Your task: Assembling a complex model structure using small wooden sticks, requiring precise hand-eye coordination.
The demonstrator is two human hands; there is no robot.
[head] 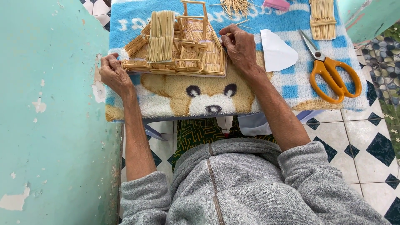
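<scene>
A model house built of thin wooden sticks (pixel 179 43) lies on a small table covered by a blue and white fleece cloth with a bear face (pixel 200 98). My left hand (pixel 113 74) grips the model's base at its left corner. My right hand (pixel 238 46) rests against the model's right edge, fingers curled and pinching near the roof sticks. Whether a loose stick is between those fingers cannot be told.
Orange-handled scissors (pixel 333 75) lie at the right of the cloth, beside a white paper scrap (pixel 276 52). A bound stick panel (pixel 323 18), loose sticks (pixel 235 6) and a pink object (pixel 277 4) lie at the far edge. A turquoise wall (pixel 50 125) stands left; tiled floor (pixel 354 141) right.
</scene>
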